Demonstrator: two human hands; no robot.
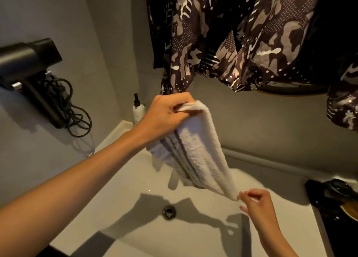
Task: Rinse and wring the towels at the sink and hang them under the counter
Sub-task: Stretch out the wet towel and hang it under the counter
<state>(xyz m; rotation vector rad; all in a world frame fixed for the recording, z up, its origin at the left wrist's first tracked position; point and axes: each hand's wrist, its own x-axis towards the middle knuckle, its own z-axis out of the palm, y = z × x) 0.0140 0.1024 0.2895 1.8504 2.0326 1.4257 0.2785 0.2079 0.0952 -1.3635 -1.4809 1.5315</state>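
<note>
A white towel [203, 150] with dark stripes hangs folded lengthwise over the white sink [120, 179]. My left hand [166, 115] grips its upper end, raised above the basin. My right hand [257, 200] pinches the lower end between fingertips, just right of the drain [169, 211]. The towel stretches at a slant between both hands. The tap is hidden behind the towel.
A black hair dryer [29, 63] with a coiled cord hangs on the left wall. A white pump bottle [138, 111] stands in the sink's back corner. Camouflage-patterned capes [242, 34] hang above. A black tray [333, 198] with dark items sits at right.
</note>
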